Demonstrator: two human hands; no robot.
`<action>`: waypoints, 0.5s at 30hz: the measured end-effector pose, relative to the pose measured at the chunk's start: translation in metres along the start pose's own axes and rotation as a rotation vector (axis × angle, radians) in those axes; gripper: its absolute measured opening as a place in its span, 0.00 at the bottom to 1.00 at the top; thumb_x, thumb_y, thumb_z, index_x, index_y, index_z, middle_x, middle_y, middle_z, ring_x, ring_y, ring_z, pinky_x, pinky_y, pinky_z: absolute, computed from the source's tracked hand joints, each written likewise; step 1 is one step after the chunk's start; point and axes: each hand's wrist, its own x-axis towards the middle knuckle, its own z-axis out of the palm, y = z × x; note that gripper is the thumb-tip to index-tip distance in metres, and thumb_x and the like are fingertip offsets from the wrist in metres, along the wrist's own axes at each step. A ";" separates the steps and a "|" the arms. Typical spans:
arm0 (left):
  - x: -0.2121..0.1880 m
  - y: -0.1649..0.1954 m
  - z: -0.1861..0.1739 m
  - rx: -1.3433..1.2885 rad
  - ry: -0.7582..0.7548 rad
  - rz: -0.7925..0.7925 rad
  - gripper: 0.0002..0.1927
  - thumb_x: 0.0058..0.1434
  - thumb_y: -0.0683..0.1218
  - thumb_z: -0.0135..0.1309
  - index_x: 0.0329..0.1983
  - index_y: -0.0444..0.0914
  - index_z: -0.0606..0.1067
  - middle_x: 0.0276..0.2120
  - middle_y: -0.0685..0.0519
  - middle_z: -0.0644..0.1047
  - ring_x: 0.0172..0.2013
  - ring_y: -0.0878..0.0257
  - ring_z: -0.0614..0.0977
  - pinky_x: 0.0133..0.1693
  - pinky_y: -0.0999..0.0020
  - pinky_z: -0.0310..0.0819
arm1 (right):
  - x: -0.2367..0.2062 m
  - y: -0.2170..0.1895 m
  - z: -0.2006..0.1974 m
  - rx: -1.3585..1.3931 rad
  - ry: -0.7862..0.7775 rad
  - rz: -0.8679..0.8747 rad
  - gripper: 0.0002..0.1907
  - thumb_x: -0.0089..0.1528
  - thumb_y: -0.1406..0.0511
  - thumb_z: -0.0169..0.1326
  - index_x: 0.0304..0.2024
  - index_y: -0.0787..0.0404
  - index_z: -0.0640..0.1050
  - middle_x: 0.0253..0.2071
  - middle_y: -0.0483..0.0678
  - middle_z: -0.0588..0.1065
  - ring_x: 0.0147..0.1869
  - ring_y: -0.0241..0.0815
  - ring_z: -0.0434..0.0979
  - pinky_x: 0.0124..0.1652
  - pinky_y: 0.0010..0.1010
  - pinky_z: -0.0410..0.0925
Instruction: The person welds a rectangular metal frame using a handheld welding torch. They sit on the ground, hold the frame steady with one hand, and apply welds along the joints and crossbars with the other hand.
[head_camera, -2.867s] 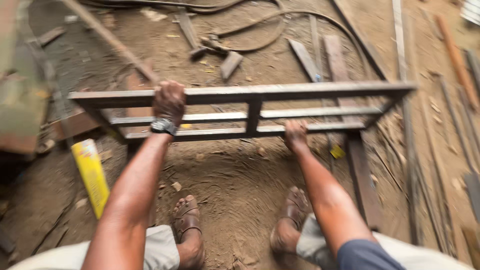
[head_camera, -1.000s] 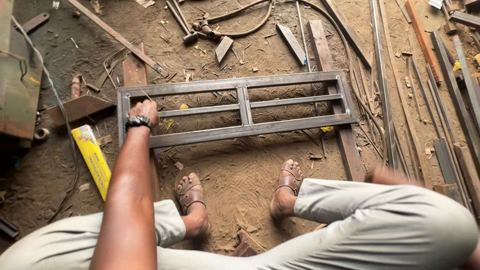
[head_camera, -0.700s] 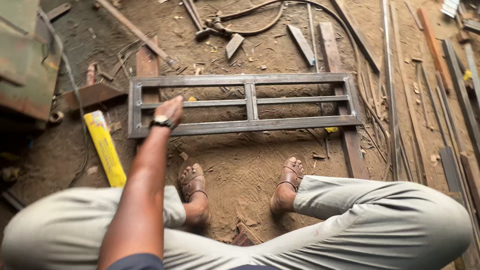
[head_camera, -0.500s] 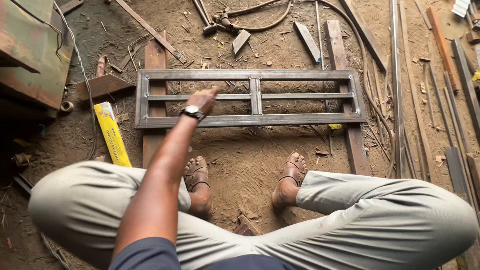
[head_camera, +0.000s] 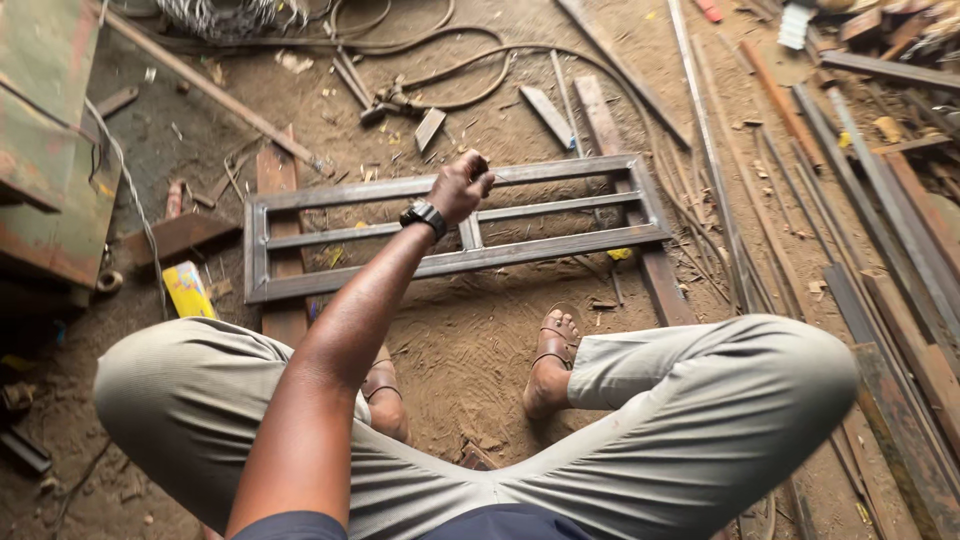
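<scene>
We see only 1 of our hands: the left hand, raised above the floor with a black watch on the wrist. Our right hand is out of the picture. The left fingers are curled in loosely toward the palm, and we cannot make out anything held in them; whether they touch the metal below is hard to tell, since the hand covers that spot.

Directly under and around the fingers lies 1 flat steel frame, a long rectangle with 2 inner rails and 1 short upright at its middle, partly hidden by our forearm. It rests across 2 rusty bars, 1 left of the fingers and 1 right of them, both cut off from view beneath the frame.

Beyond the fingertips lie a coiled hose and a torch-like tool, its shape blurred. Left of the fingers, near the frame's end, a yellow box is half covered by our knee. Far left stands a green metal cabinet, cut by the picture edge.

Right of the fingers, many long steel strips crowd the floor to the edge. Nearer us than the fingers, our 2 sandalled feet stand on bare sandy ground, the widest open patch.
</scene>
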 end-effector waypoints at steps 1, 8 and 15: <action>0.006 0.010 -0.001 -0.058 -0.011 -0.055 0.07 0.67 0.48 0.56 0.40 0.40 0.74 0.31 0.51 0.83 0.32 0.63 0.85 0.33 0.66 0.81 | -0.010 0.004 -0.005 0.009 0.023 -0.006 0.32 0.58 0.51 0.68 0.54 0.65 0.74 0.44 0.57 0.78 0.42 0.49 0.79 0.38 0.44 0.75; 0.049 0.084 -0.030 -0.321 -0.107 -0.125 0.09 0.62 0.47 0.63 0.38 0.36 0.80 0.29 0.55 0.81 0.27 0.70 0.78 0.29 0.74 0.76 | -0.008 0.040 -0.086 -0.007 0.197 -0.135 0.37 0.56 0.50 0.71 0.54 0.68 0.73 0.43 0.59 0.77 0.42 0.51 0.78 0.37 0.47 0.74; 0.062 0.151 -0.076 -0.340 -0.127 -0.120 0.07 0.62 0.46 0.62 0.40 0.38 0.81 0.27 0.58 0.79 0.25 0.73 0.76 0.26 0.77 0.73 | 0.051 -0.001 -0.243 -0.424 0.395 -0.355 0.25 0.61 0.53 0.70 0.45 0.65 0.75 0.32 0.52 0.78 0.29 0.46 0.77 0.32 0.41 0.72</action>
